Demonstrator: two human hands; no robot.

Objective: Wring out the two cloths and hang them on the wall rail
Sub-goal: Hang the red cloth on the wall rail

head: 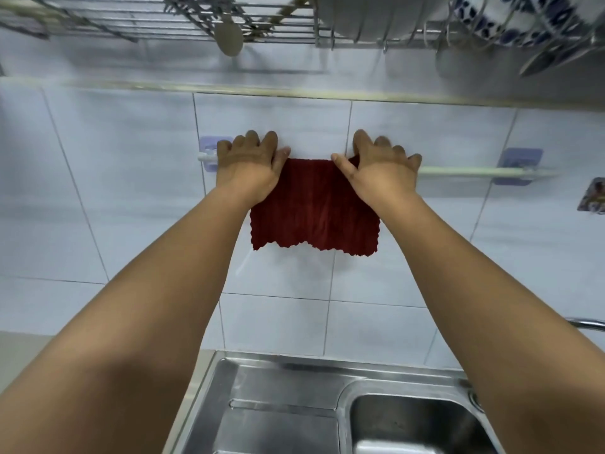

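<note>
A dark red cloth (314,208) hangs flat against the tiled wall, draped over the white wall rail (474,172). My left hand (250,165) holds the cloth's top left corner at the rail, thumb in front and fingers over the top. My right hand (381,168) holds the top right corner the same way. The cloth's wavy lower edge hangs free. Only one cloth is in view.
A steel sink (294,404) with a drainboard and a basin lies below. A tap (586,322) pokes in at the right edge. Overhead is a wire dish rack (163,24) with plates (523,18), a spoon and a knife.
</note>
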